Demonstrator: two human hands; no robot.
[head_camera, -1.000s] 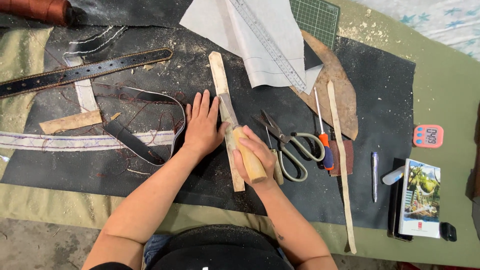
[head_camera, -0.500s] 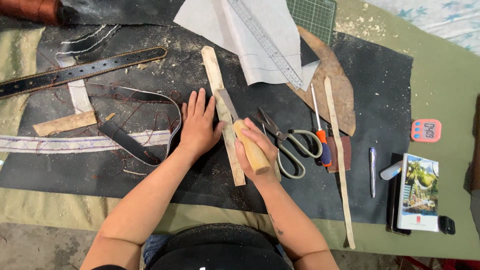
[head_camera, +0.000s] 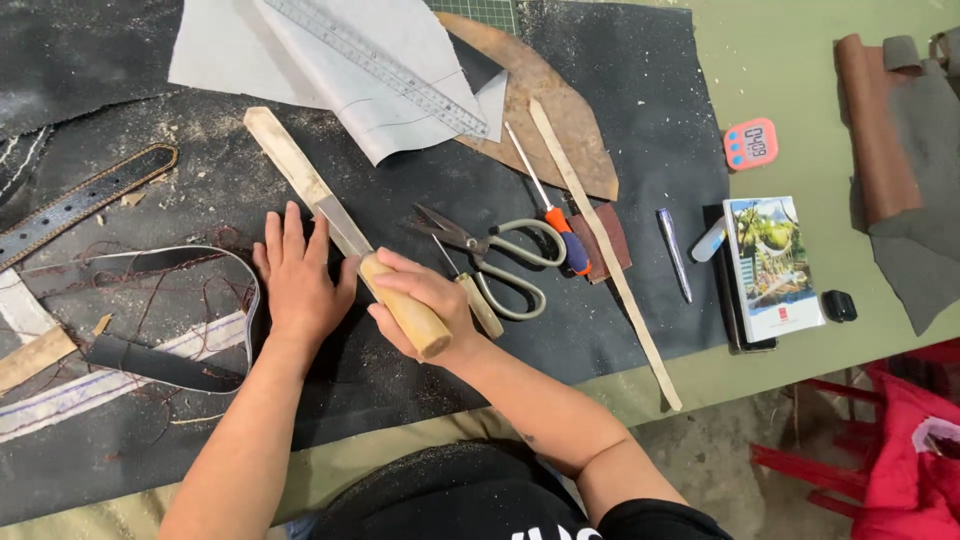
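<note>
My right hand (head_camera: 425, 300) grips the wooden handle of a flat-bladed knife (head_camera: 345, 228). The blade lies along a pale tan leather strip (head_camera: 285, 155) that runs diagonally over the black mat (head_camera: 640, 130). Just left of the blade, my left hand (head_camera: 297, 275) presses flat on the mat with its fingers spread, its thumb beside the strip. The strip's lower part is hidden under my right hand.
Scissors (head_camera: 495, 255), an orange-handled tool (head_camera: 555, 220), a long thin leather strip (head_camera: 605, 250) and a pen (head_camera: 674, 254) lie right of my hands. Paper with a steel ruler (head_camera: 380, 65) sits above. A dark belt (head_camera: 85, 200) and straps lie left. A timer (head_camera: 751, 144) and booklet (head_camera: 772, 265) lie on the green table.
The view has swung to the right, so everything sits further left in frame. Both hands keep the same hold on the knife and strip.
</note>
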